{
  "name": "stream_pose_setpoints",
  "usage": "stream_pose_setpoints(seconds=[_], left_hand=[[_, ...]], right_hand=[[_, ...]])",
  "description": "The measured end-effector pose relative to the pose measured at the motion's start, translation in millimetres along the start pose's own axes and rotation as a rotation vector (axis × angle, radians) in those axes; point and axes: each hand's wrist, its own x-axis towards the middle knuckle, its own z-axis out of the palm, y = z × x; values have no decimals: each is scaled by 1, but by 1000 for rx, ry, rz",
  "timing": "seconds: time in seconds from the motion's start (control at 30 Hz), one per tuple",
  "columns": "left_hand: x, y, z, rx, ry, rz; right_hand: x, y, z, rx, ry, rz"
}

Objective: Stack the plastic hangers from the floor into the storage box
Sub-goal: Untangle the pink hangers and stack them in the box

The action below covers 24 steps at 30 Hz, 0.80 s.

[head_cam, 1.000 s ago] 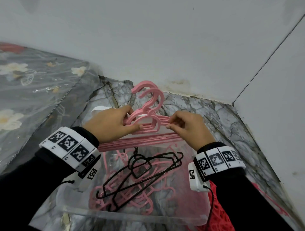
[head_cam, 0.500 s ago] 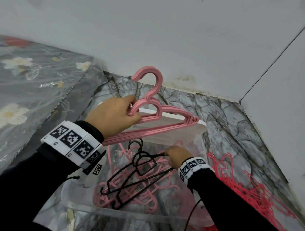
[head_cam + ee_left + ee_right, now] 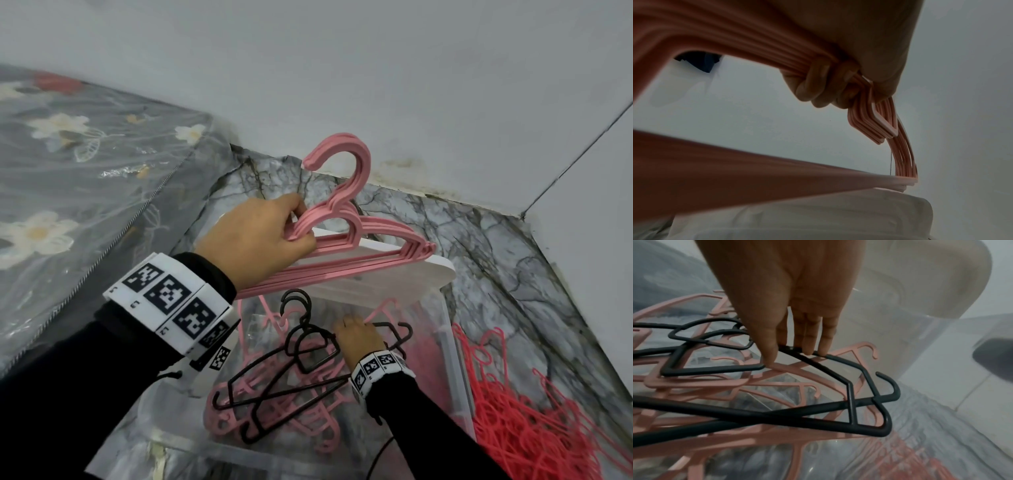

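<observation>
Our left hand (image 3: 257, 240) grips the aligned pink hangers (image 3: 356, 246) above the storage box (image 3: 452, 359), at its 12 o'clock edge, while our right hand's (image 3: 359, 337) straight fingers (image 3: 807, 344) press, seemingly flattening, black hangers (image 3: 291, 370) inside to make room.

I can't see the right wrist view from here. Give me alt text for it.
The right hand reaches down into the clear storage box, its straight fingertips touching a black hanger. That hanger lies on a loose tangle of pink hangers and other black ones in the box.
</observation>
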Motion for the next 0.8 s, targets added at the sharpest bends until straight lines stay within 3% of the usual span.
stream_pose_setpoints(seconds=[0.33,0.6,0.8], left_hand=[[2,-3,1,24,2,3],[1,-12,-11,36,64,-33],[-3,-14,-15,40,42,-58]], right_hand=[[-1,9,-14,4,124,-93],[-39,35,-72,138,91,-370],[-86,74,-119,323,338,-253]])
